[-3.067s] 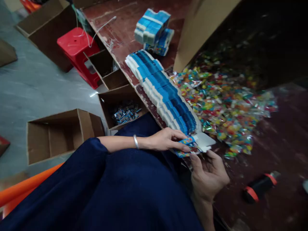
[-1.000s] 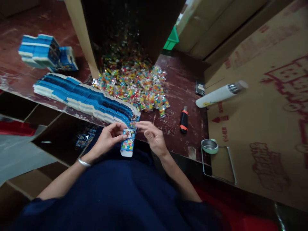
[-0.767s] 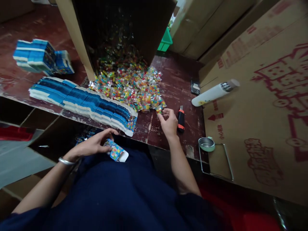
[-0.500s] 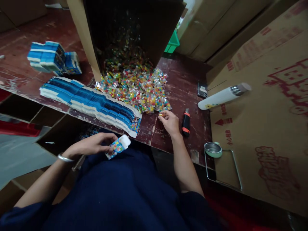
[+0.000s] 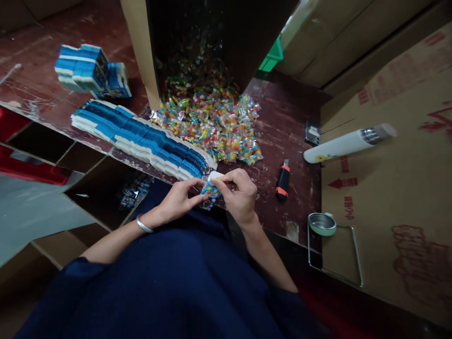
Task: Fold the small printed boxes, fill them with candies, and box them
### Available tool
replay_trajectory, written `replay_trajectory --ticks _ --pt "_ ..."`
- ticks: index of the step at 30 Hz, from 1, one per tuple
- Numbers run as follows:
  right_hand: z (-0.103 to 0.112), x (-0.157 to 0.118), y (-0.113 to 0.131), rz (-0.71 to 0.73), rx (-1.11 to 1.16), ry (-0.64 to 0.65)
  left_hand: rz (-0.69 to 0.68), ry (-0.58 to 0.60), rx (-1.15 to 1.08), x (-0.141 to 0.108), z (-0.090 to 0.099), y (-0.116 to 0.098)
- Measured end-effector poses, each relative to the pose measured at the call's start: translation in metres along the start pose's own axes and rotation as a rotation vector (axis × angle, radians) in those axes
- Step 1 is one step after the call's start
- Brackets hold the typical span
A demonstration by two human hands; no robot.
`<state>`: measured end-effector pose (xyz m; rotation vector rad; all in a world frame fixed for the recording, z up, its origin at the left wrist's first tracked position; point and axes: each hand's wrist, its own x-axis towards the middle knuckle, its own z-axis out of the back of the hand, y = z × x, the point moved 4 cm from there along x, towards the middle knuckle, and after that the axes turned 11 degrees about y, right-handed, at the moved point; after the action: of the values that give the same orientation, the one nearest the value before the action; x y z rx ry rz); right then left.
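Note:
My left hand (image 5: 183, 200) holds a small blue printed candy box (image 5: 211, 189) between thumb and fingers, above the table's front edge. The box's white flap (image 5: 216, 175) stands up at its open end. My right hand (image 5: 240, 194) is closed in a pinch at that opening, with a candy packet mostly hidden by the fingers; only a speck of yellow shows. Just behind the hands ends a long row of flat blue cartons (image 5: 141, 141). Beyond it lies a heap of clear packets of colourful candies (image 5: 212, 127), spilling from a dark, tipped cardboard box (image 5: 152, 80).
A black and orange utility knife (image 5: 283, 181) lies to the right, blade out. Further right are a white bottle (image 5: 339, 146), a metal cup (image 5: 322, 223) and a large carton (image 5: 388, 197). More blue cartons (image 5: 83, 68) are stacked at left. Below sits an open box with filled boxes (image 5: 136, 190).
My right hand has come from the heap's edge to the box, bringing the candy packet. My left hand has carried the box up and right to meet it. The view has shifted slightly.

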<state>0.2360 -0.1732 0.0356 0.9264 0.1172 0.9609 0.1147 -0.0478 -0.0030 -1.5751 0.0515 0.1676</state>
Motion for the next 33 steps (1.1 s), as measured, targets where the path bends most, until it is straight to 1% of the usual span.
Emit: replay_trajectory --ticks 2,4,7,10,11,12,13,14,16,18,19,21,24,26,29,31,33 --pt "-0.004 0.0 0.001 0.071 -0.039 0.032 -0.019 -0.053 -0.052 -0.002 0.001 0.004" --pt "-0.004 0.0 0.001 0.093 -0.019 0.084 -0.034 -0.098 -0.1 -0.003 0.001 0.009" --pt "-0.004 0.003 0.0 0.08 0.049 0.233 -0.069 -0.15 -0.157 -0.004 -0.002 0.015" --pt "-0.007 0.006 0.0 0.079 0.143 0.412 -0.117 -0.139 -0.168 -0.005 -0.006 0.016" --pt "-0.009 0.006 0.0 0.079 0.189 0.454 -0.129 -0.131 -0.16 -0.006 -0.007 0.015" --pt "-0.01 0.006 -0.001 0.071 0.242 0.468 -0.135 -0.13 -0.149 -0.006 -0.006 0.014" --pt "-0.012 0.005 -0.002 0.047 0.304 0.448 -0.133 -0.135 -0.142 -0.006 -0.005 0.013" --pt "-0.013 0.003 -0.005 0.006 0.375 0.399 -0.126 -0.146 -0.142 -0.006 -0.003 0.011" --pt "-0.017 -0.003 -0.012 -0.109 0.502 0.271 -0.11 -0.172 -0.172 -0.007 0.002 0.008" --pt "-0.024 -0.012 -0.017 -0.202 0.564 0.192 -0.105 -0.172 -0.229 -0.007 0.004 0.006" --pt "-0.028 -0.016 -0.019 -0.218 0.561 0.172 -0.106 -0.163 -0.257 -0.006 0.004 0.005" --pt "-0.033 -0.021 -0.019 -0.196 0.512 0.134 -0.103 -0.136 -0.301 -0.005 0.003 0.006" --pt "-0.035 -0.023 -0.016 -0.118 0.432 0.07 -0.098 -0.12 -0.317 -0.003 0.0 0.008" --pt "-0.036 -0.021 -0.014 -0.092 0.426 0.029 -0.121 -0.156 -0.325 -0.002 0.0 0.008" --pt "-0.036 -0.018 -0.011 -0.097 0.53 -0.041 -0.148 -0.212 -0.373 -0.002 0.002 0.008" --pt "-0.036 -0.014 -0.008 -0.1 0.605 -0.011 -0.14 -0.214 -0.387 -0.002 0.003 0.009" --pt "-0.036 -0.009 -0.007 -0.122 0.643 0.078 -0.133 -0.212 -0.354 -0.004 0.004 0.01"
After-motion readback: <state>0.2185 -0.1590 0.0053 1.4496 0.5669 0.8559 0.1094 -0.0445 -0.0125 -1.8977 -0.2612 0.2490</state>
